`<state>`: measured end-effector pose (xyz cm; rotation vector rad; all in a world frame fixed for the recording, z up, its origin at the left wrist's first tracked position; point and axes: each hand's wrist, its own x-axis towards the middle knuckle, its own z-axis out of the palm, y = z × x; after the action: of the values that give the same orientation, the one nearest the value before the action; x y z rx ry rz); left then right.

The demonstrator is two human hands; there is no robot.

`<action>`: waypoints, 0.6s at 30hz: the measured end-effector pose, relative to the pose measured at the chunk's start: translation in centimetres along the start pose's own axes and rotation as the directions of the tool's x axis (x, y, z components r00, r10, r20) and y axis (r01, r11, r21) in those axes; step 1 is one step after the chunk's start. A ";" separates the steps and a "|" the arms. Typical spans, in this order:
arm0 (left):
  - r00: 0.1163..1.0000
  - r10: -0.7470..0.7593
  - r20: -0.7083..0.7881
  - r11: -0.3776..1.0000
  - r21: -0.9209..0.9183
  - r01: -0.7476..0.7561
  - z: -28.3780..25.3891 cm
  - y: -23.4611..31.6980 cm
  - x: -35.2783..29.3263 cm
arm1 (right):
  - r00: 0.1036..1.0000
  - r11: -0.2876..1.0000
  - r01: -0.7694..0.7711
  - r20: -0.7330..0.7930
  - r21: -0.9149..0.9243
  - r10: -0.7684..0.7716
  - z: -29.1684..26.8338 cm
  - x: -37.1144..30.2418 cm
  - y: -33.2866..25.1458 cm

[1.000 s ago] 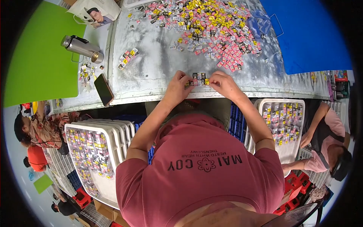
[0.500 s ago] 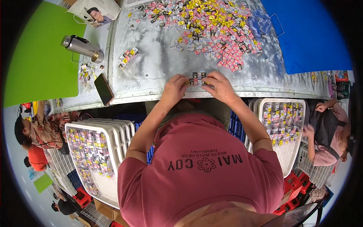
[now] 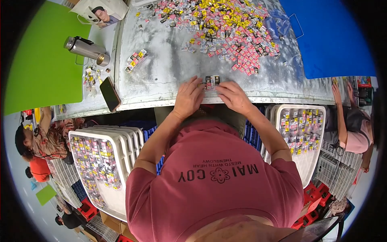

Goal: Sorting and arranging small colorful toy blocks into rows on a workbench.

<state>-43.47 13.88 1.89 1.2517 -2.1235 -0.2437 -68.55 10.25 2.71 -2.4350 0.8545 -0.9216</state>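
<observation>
In the head view, the left hand (image 3: 189, 97) and right hand (image 3: 234, 97) are half-curled at 2 sides of a small block of tiny packs (image 3: 212, 81) near the table's (image 3: 161, 72) front edge; whether either grips it, I cannot tell. A loose heap (image 3: 225, 26) lies beyond.

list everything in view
table: one, grey, upper centre
pieces: many, multicoloured, table's far side
block: one, multicoloured, near edge
cluster: one, multicoloured, table's left
plastic: several, translucent blue, pieces' right
flask: one, silver, left
phone: one, dark, left
bag: one, white, upper left
panel: one, green, left
second panel: one, blue, right
tray stacks: two, white, both sides
crates: some, blue, below table
stools: several, red, lower sides
people: several, varied clothes, background
shirt: one, dark pink, lower centre
left grip: one, bare, block's left
right grip: one, bare, block's right
</observation>
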 end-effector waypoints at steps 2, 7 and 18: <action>0.995 0.042 0.091 0.999 0.019 -0.044 0.1 0.5 0.3 | 0.997 0.996 -0.078 -0.029 -0.035 0.077 -0.8 -0.7 -0.1; 0.922 0.042 0.386 0.987 0.130 -0.099 0.9 1.4 0.5 | 0.998 0.972 -0.052 0.009 -0.231 0.056 -2.4 -1.8 0.1; 0.950 -0.004 0.312 0.995 0.097 -0.027 0.7 1.2 3.1 | 0.903 0.905 -0.339 -0.358 -0.259 0.236 -7.5 -2.0 7.6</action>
<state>-45.76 11.80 3.29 1.3292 -2.4372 -0.3542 -78.07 4.90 2.92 -2.3443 1.5469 -1.1532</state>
